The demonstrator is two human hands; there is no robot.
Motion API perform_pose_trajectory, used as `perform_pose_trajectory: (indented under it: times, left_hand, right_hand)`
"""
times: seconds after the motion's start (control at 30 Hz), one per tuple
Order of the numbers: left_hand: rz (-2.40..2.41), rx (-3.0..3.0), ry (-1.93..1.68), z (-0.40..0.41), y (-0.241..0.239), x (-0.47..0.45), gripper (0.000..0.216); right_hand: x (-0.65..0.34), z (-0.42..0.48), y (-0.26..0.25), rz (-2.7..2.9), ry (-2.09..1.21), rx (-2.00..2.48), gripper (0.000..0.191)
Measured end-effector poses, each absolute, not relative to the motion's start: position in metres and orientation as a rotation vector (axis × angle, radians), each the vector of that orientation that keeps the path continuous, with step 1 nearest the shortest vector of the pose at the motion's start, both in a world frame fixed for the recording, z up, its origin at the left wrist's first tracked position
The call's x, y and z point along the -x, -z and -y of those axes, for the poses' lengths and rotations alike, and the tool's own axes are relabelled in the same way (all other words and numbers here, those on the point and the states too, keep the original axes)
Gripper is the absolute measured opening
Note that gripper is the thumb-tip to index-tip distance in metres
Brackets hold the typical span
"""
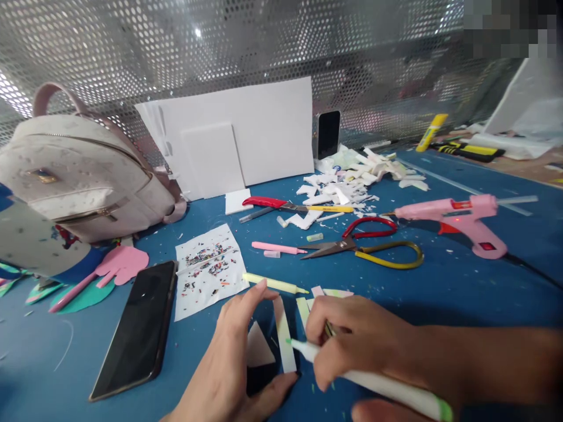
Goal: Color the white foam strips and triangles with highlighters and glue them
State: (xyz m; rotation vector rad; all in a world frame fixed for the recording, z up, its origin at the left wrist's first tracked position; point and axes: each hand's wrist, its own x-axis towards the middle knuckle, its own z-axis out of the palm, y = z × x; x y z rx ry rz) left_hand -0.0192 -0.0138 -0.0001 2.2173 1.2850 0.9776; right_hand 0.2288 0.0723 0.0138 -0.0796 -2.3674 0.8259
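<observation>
My left hand (pixel 229 357) grips a thin pale strip (pixel 285 337) end to end, fingertips at its top and thumb at its bottom. The strip has a light green tint. A white marker with a green tip (pixel 391 388) is in my right hand (pixel 356 334), and its tip touches the strip's face. Beneath my left palm lies a small white wedge-shaped piece (pixel 258 346). More tinted strips (pixel 303 310) lie by my right fingers, partly hidden by them. Just beyond my left fingertips rests an uncapped yellow marker (pixel 277 283).
Scissors (pixel 347 245), a pink marker (pixel 277 248) and a red-handled cutter (pixel 266 202) lie ahead. White scraps (pixel 347 181) are heaped behind. At right is a pink glue gun (pixel 457 220) with its cord; at left, a phone (pixel 138 328), a speckled paper (pixel 211 269) and a backpack (pixel 83 170).
</observation>
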Motion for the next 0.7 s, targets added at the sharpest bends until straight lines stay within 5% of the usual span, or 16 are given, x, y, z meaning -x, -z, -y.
perform_pose_trajectory:
  times: [0.07,0.2,0.4,0.7]
  left_hand:
    - [-1.229,-2.219,-1.007,0.014,0.001,0.019,0.098]
    - [-1.178,-2.28,-1.084,0.01,0.008,0.017,0.097]
    - [-1.199,-2.308,-1.059,0.008,0.012,0.017,0.103]
    - [-1.216,-2.278,-0.996,0.008,0.008,0.017,0.104]
  right_hand:
    - [-0.227,-0.069,-0.011,2.382,-0.777,0.076,0.041]
    - [-0.227,-0.064,-0.01,2.422,-0.733,0.132,0.016]
    - [-0.224,-0.064,-0.005,2.44,-0.679,0.07,0.008]
    - [-0.223,-0.066,-0.012,2.455,-0.686,0.116,0.011]
